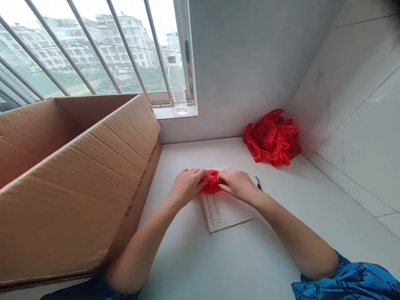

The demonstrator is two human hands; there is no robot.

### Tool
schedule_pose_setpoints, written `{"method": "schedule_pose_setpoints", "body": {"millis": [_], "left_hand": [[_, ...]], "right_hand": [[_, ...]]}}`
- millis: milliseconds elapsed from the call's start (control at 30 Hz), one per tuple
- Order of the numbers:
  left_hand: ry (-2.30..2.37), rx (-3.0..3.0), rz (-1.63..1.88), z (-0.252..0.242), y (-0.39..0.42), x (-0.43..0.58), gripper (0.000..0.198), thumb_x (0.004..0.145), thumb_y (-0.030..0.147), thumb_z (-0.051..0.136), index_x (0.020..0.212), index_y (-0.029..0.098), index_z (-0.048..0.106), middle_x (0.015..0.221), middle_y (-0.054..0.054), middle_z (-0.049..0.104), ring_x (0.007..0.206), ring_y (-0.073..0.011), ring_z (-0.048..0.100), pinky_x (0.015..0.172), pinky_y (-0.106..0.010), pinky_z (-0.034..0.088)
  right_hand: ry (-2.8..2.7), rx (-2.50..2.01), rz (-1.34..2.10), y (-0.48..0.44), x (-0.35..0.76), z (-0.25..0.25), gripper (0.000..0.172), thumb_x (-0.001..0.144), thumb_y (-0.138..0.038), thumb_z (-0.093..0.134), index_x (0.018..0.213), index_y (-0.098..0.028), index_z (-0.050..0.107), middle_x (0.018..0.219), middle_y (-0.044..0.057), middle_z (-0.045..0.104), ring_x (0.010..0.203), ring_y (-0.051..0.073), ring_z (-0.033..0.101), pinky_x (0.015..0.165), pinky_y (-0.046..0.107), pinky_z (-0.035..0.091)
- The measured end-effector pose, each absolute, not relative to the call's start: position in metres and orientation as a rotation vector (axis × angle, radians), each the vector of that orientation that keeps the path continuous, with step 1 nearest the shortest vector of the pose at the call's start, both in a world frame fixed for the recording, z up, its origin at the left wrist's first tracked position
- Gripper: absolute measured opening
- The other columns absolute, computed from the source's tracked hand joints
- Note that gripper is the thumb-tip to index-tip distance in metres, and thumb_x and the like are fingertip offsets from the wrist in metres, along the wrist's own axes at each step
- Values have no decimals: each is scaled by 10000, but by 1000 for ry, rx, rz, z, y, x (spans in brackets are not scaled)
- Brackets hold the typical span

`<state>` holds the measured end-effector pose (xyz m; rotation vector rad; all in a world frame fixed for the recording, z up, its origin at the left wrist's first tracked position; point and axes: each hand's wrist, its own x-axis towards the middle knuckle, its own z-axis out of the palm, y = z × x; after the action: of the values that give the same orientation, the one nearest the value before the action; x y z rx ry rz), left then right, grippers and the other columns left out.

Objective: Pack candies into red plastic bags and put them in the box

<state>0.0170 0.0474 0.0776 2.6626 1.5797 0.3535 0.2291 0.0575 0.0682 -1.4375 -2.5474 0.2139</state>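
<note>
Between my two hands is a bunched red plastic bag (212, 183). My left hand (188, 183) grips its left side with bent fingers. On the other side my right hand (236, 183) pinches the bag, thumb below and fingers above. Beneath the bag lies a white notepad (229, 214) with columns of handwriting along its left part; the bag and hands hide its far end. A black pen (258, 182) rests on the table just beyond my right wrist.
A large open cardboard box (93, 179) fills the left side of the white table (193, 262). More crumpled red plastic bags (273, 139) lie by the wall at the back right. On the sill of the barred window stands a clear water bottle (177, 87).
</note>
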Motion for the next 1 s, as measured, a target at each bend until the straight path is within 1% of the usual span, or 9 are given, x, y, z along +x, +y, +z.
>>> {"method": "schedule_pose_setpoints", "body": {"millis": [167, 300, 433, 533, 600, 700, 800, 933, 1000], "left_hand": [[1782, 2559, 435, 97, 47, 5, 143, 976, 263, 469, 1002, 262, 611, 916, 24, 738, 731, -162, 638, 645, -282, 375], [2100, 2305, 477, 116, 47, -14, 196, 951, 254, 499, 1104, 289, 617, 901, 34, 734, 806, -177, 659, 569, -273, 335], [2130, 2341, 610, 119, 42, -14, 217, 977, 282, 473, 1130, 263, 626, 1068, 0, 712, 861, -180, 664, 594, -285, 378], [1807, 2659, 674, 110, 37, 3, 222, 972, 302, 519, 1152, 241, 632, 1244, -36, 652, 1029, -203, 629, 737, -304, 446], [1610, 2813, 587, 103, 36, 15, 204, 952, 281, 565, 1132, 241, 650, 1194, -36, 678, 1052, -222, 612, 838, -338, 442], [1514, 2856, 493, 96, 35, 24, 165, 974, 255, 528, 1011, 245, 688, 974, -13, 731, 899, -202, 635, 840, -354, 420], [1554, 2735, 651, 101, 34, 20, 222, 995, 249, 474, 958, 251, 694, 921, 13, 741, 816, -165, 643, 790, -322, 417], [1782, 2351, 972, 117, 34, 0, 182, 956, 296, 525, 943, 252, 701, 894, 29, 744, 759, -146, 642, 633, -261, 407], [1873, 2203, 1077, 124, 35, -11, 195, 948, 332, 530, 944, 246, 705, 849, 21, 735, 745, -150, 642, 607, -250, 408]], "right_hand": [[-2434, -1375, 379, 62, 255, 88, 102, 904, -200, 558, 824, -239, 609, 835, -30, 680, 679, 130, 555, 570, 253, 298], [-2334, -1516, 461, 66, 285, 104, 121, 878, -206, 550, 782, -238, 615, 805, -34, 684, 684, 137, 566, 567, 255, 313], [-2334, -1578, 554, 62, 290, 110, 126, 873, -242, 544, 780, -242, 628, 805, -33, 691, 691, 145, 585, 579, 260, 347], [-2373, -1541, 554, 54, 280, 111, 114, 881, -291, 560, 807, -238, 628, 828, -23, 687, 710, 147, 593, 589, 260, 366], [-2364, -1506, 541, 48, 271, 110, 149, 882, -382, 600, 911, -240, 636, 900, -12, 696, 732, 151, 603, 605, 262, 379], [-2348, -1423, 521, 43, 257, 107, 266, 887, -468, 614, 1029, -244, 621, 982, -3, 701, 737, 148, 599, 622, 265, 381], [-2381, -1333, 548, 45, 253, 106, 156, 935, -369, 542, 916, -243, 632, 861, -24, 690, 692, 135, 566, 607, 258, 355], [-2217, -1404, 595, 52, 272, 117, 205, 932, -366, 515, 795, -234, 593, 704, -41, 634, 595, 121, 498, 552, 251, 319], [-2137, -1498, 590, 54, 285, 123, 232, 916, -383, 524, 744, -230, 554, 656, -45, 604, 569, 120, 475, 527, 250, 299]]}}
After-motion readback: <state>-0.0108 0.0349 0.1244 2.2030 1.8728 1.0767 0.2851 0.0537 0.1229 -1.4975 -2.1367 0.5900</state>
